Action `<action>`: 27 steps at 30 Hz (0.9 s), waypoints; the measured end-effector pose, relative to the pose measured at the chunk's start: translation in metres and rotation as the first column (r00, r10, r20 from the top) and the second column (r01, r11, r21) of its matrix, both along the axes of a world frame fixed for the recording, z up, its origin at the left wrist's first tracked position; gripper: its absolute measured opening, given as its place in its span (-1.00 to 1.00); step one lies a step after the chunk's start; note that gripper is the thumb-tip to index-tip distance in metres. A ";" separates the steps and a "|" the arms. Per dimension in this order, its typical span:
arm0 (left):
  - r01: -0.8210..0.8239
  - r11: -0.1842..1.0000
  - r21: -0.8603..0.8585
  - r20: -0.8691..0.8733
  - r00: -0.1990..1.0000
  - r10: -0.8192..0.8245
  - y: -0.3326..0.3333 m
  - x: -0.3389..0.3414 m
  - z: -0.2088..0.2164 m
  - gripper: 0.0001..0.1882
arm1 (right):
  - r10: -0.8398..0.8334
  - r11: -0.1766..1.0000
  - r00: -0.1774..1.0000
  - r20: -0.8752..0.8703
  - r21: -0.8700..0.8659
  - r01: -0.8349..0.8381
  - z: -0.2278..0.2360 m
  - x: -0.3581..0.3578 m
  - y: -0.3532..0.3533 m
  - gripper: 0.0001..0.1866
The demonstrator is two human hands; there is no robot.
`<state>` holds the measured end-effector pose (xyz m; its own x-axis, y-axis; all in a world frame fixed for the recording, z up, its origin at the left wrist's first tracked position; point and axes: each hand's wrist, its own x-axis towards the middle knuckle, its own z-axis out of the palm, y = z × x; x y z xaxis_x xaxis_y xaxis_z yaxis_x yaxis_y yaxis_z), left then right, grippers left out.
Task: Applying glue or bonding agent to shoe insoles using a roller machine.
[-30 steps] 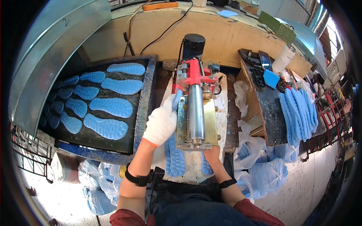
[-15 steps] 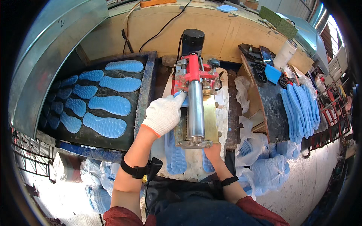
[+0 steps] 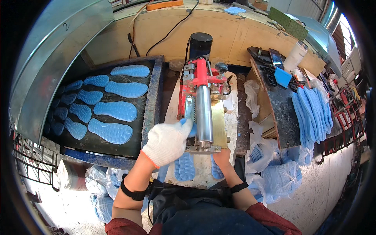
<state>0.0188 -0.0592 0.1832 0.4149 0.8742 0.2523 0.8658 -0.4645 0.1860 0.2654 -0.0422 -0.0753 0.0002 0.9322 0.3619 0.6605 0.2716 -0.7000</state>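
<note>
My left hand (image 3: 166,144), in a white knitted glove with an orange cuff, is at the left side of the machine's steel roller (image 3: 204,113). Its fingers are closed on a blue insole (image 3: 192,128), mostly hidden by the glove and roller. Below the wrist a blue strip (image 3: 163,172) shows. My bare right hand (image 3: 221,158) reaches in at the front right of the machine, its fingers hidden under the brass-coloured plate (image 3: 218,129). Beside it a blue insole (image 3: 216,168) sticks out partly. Overlapping blue insoles (image 3: 184,167) lie left of it, under the machine's front.
On the left, a dark conveyor (image 3: 147,105) with a blue frame carries rows of blue insoles under a metal hood (image 3: 58,51). A side table (image 3: 282,121) at right holds stacked insoles (image 3: 311,115), a phone (image 3: 275,58) and a white bottle (image 3: 295,56). Bagged insoles (image 3: 280,182) sit below.
My left hand has moved down toward me along the roller, with the blue insole in its fingers. My right hand has stayed about where it was.
</note>
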 end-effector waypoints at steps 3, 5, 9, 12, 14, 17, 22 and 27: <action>0.097 0.970 -0.224 0.450 0.893 0.015 -0.022 -0.021 -0.013 -0.48 | 0.015 1.000 1.000 0.027 0.005 -0.015 0.013 0.000 0.000 -0.89; 0.239 0.818 -0.523 0.829 0.364 0.424 -0.040 -0.033 -0.032 -0.34 | 0.126 0.983 0.990 0.061 -0.146 -0.116 0.031 0.000 -0.001 -0.87; 0.305 0.824 -0.478 0.832 -0.142 0.536 -0.069 -0.035 -0.080 -0.33 | 0.401 0.600 0.745 -0.532 -0.462 -0.653 0.079 -0.005 -0.027 -0.67; 0.219 0.856 -0.468 0.861 -0.105 0.497 -0.070 -0.026 -0.107 -0.33 | 0.469 0.367 0.462 -0.752 -0.310 -0.877 0.107 -0.030 -0.048 -0.51; 0.194 0.838 -0.509 0.837 -0.115 0.535 -0.067 -0.019 -0.116 -0.34 | 0.525 0.303 0.473 -0.707 -0.364 -0.881 0.116 -0.040 -0.050 -0.45; -0.134 0.806 -0.577 0.765 0.258 0.591 -0.062 -0.017 -0.114 -0.36 | 0.542 0.289 0.565 -0.622 -0.493 -0.820 0.117 -0.035 -0.045 -0.39; -0.215 0.894 -0.392 0.833 0.330 0.444 -0.056 -0.033 -0.084 -0.42 | 0.366 0.358 0.618 -0.696 -0.508 -0.784 0.094 0.014 -0.044 -0.34; -0.372 0.852 -0.369 0.676 0.521 0.521 -0.014 -0.061 -0.091 -0.56 | 0.279 0.734 0.648 -0.708 -0.278 -0.620 0.059 0.032 -0.026 -0.33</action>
